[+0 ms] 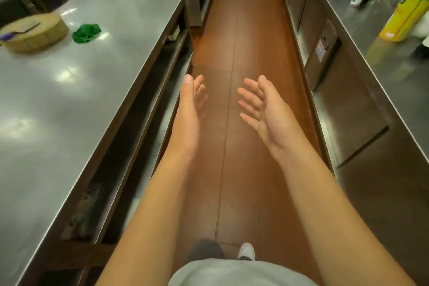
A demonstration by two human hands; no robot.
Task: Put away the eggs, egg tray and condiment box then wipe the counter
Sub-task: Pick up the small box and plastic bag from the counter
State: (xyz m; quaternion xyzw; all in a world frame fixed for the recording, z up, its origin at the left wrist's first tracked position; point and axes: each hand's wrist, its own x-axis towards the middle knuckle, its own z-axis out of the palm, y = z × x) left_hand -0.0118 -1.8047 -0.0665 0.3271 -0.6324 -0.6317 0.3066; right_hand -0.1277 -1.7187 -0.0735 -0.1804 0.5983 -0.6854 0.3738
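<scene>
Head view, green cloth [86, 33] on counter [69, 90], far left of left hand [189, 109]

Nothing here reads clearly: the yellow box [404, 18] at upper right and the cabinet sticker [321, 50] are blurred.

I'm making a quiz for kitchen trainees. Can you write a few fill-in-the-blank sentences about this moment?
1. Both hands, left and right, hold ____.
2. The crumpled cloth on the counter is ____ in colour.
3. The knife lies on the round ____.
4. The floor between the counters is ____ in colour.

Missing words: nothing; green; chopping block; brown
</scene>
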